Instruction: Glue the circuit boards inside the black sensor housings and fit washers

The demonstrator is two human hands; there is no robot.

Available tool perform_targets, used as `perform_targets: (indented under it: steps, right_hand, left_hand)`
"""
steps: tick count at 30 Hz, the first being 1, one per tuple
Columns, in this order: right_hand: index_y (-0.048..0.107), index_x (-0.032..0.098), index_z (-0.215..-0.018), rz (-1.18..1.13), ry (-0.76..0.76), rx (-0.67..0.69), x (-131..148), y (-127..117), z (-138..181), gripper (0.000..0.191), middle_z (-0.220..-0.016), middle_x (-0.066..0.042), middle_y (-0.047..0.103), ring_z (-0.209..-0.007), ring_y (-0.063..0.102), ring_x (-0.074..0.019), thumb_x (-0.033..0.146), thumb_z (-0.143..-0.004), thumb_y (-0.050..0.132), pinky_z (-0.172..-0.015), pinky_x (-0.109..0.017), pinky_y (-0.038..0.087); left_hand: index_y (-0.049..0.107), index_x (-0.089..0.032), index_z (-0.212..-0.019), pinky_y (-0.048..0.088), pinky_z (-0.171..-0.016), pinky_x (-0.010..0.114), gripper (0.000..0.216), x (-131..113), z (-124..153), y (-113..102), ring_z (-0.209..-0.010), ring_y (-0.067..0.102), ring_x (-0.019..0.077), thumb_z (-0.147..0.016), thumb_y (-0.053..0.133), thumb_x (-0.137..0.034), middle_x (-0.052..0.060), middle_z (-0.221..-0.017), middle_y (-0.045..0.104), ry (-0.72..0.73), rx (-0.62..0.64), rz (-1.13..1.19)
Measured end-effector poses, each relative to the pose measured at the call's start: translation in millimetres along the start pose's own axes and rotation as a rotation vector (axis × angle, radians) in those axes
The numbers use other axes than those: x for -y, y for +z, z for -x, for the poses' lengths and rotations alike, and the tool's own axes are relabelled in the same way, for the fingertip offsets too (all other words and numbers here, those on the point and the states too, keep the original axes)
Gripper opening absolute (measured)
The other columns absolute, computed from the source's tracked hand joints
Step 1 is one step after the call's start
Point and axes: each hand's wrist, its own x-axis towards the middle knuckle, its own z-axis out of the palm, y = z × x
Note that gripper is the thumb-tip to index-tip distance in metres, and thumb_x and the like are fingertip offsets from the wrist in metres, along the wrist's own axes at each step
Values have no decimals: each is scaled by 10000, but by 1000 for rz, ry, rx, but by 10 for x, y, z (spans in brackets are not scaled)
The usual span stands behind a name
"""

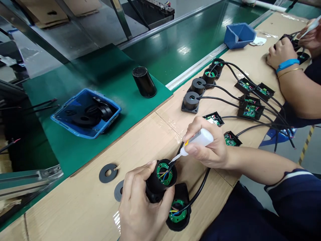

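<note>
My left hand (142, 201) is closed around a black round housing (152, 184), its open mouth tilted up. Inside that housing sits a green ring-shaped circuit board (162, 170) with thin coloured wires. My right hand (210, 147) squeezes a white glue bottle (202, 139), whose thin nozzle (177, 157) points down at the rim of the board. A second black housing (184, 194) with a green board lies beside my left hand, a black cable running from it. Two flat dark rings, one black (104, 174) and one grey (117, 191), lie left of my left hand.
Several black housings (191, 101) stand in a row, cabled to small boxes with green boards (250, 110). A blue bin (86, 132) holds black rings, near a black cup-like cylinder (144, 82). Another blue bin (240, 35) stands farther back. A co-worker's hands (283, 53) work at the right.
</note>
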Motion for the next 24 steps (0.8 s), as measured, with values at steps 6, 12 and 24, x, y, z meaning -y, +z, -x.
perform_targets:
  steps: [6, 12, 24]
  right_hand:
    - [589, 196, -813, 55, -123, 1, -9, 2, -15, 233, -638, 37, 579, -496, 503, -71, 339, -921, 738, -441, -208, 378]
    - [604, 194, -851, 86, -158, -13, -66, 26, 5, 240, -654, 34, 568, -512, 503, -75, 376, -933, 737, -462, -203, 395]
    - [538, 192, -776, -205, 285, -232, -114, 27, -101, 407, -620, 63, 525, -509, 436, -54, 525, -929, 714, -466, -186, 346]
  left_hand:
    - [581, -176, -1163, 557, -816, 309, 367, -7, -11, 4, -936, 668, 197, -859, 730, -319, 59, -1001, 654, -31, 14, -4]
    - [591, -179, -1143, 543, -784, 284, 360, -1, 4, 9, -896, 673, 171, -857, 733, -345, 38, -972, 644, -77, 58, 22]
    - [593, -253, -1196, 585, -905, 347, 436, 118, 12, 112, -1094, 718, 229, -837, 766, -430, 43, -1132, 728, -243, 130, 168]
